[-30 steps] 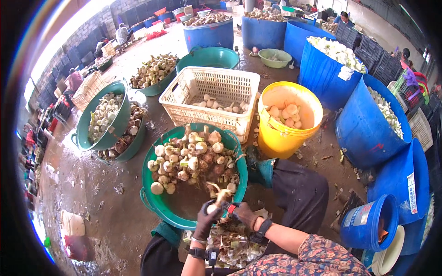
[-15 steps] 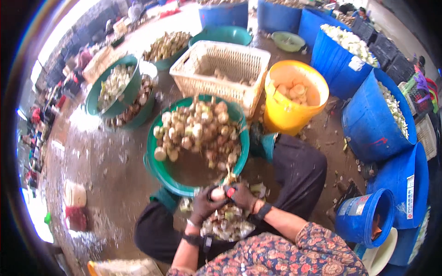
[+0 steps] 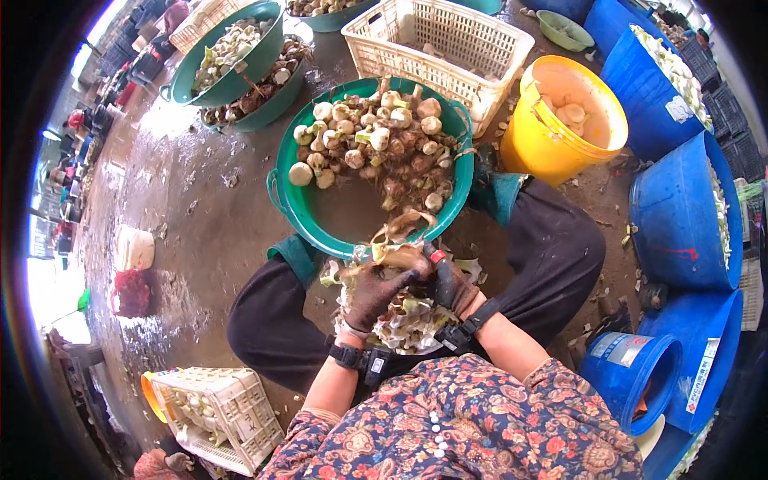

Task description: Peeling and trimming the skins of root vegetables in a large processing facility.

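In the head view, my gloved left hand (image 3: 372, 294) is closed round a garlic bulb (image 3: 404, 258) with ragged, dry brown leaves. My gloved right hand (image 3: 450, 284) is pressed against its right side, fingers curled, with a small red item at the fingertips; what it grips is unclear. Both hands are just below the near rim of a green tub (image 3: 285, 202) holding several untrimmed bulbs (image 3: 376, 138). A heap of pale peelings and leaf scraps (image 3: 416, 324) lies under my hands, between my bent legs.
A cream crate (image 3: 360, 44) and yellow bucket (image 3: 524, 140) stand beyond the tub, more green tubs (image 3: 184, 90) back left. Blue barrels (image 3: 680, 240) and a small blue bucket (image 3: 608, 376) line the right. A tipped crate (image 3: 248, 416) is at lower left, on wet floor.
The camera has tipped downward, so the surroundings sit higher and my lap shows more. My hands have drawn closer together round the bulb, whose leaves now hang looser and ragged over them.
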A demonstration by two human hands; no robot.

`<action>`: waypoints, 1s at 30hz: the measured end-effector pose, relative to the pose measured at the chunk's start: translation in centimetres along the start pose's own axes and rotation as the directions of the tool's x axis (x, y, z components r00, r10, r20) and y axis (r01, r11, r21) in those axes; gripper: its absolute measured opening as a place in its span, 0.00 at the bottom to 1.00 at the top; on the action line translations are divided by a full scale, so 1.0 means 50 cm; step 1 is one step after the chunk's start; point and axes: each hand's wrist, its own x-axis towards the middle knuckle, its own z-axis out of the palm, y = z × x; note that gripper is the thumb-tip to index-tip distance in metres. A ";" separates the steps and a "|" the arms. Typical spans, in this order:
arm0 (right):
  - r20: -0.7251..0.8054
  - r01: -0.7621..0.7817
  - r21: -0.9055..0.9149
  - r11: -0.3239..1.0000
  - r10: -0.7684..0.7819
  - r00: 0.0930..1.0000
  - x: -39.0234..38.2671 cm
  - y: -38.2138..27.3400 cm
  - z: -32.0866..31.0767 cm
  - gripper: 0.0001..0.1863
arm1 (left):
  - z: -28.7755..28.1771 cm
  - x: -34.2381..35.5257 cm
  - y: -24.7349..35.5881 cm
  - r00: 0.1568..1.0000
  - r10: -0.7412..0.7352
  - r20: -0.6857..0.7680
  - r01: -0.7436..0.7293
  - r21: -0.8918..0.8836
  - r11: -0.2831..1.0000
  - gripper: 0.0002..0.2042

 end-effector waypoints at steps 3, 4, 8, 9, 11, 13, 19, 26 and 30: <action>0.006 0.028 -0.222 0.975 -0.027 1.000 0.065 0.016 -0.080 0.20 | -0.010 0.010 0.002 0.902 0.398 -0.166 -0.253 0.544 0.800 0.37; 0.000 0.162 -0.420 0.893 -0.178 0.984 0.069 0.022 -0.083 0.19 | -0.017 0.014 -0.005 0.939 0.343 -0.038 -0.268 0.545 0.794 0.33; 0.173 0.280 -0.563 0.778 -0.220 0.960 0.056 0.017 -0.071 0.15 | -0.027 0.012 -0.032 0.996 -0.042 0.073 0.023 0.242 0.970 0.15; 0.239 0.280 -0.544 0.791 -0.173 0.955 0.039 0.005 -0.047 0.15 | -0.032 0.010 -0.032 0.961 -0.257 0.105 0.254 0.042 0.966 0.13; 0.271 0.300 -0.602 0.740 -0.164 0.949 0.000 -0.034 -0.016 0.16 | -0.035 0.009 -0.023 0.938 -0.301 0.174 0.345 -0.361 0.866 0.10; 0.368 0.369 -0.522 0.769 -0.188 0.911 -0.010 -0.041 -0.036 0.17 | -0.035 0.003 -0.013 0.933 -0.303 0.195 0.359 -0.465 0.809 0.11; 0.434 0.351 -0.527 0.774 -0.109 0.894 -0.019 -0.085 -0.026 0.19 | -0.052 -0.032 -0.079 0.931 0.346 0.118 -0.365 0.300 0.881 0.13; 0.747 0.571 -0.606 -0.554 -0.147 0.649 -0.036 -0.019 0.027 0.23 | -0.069 -0.016 -0.096 0.984 0.095 0.151 -0.113 0.112 0.987 0.13; 0.623 0.574 -0.782 -0.244 -0.348 0.701 -0.022 0.002 0.009 0.16 | -0.048 -0.032 -0.068 0.995 0.090 0.041 -0.096 0.181 0.979 0.11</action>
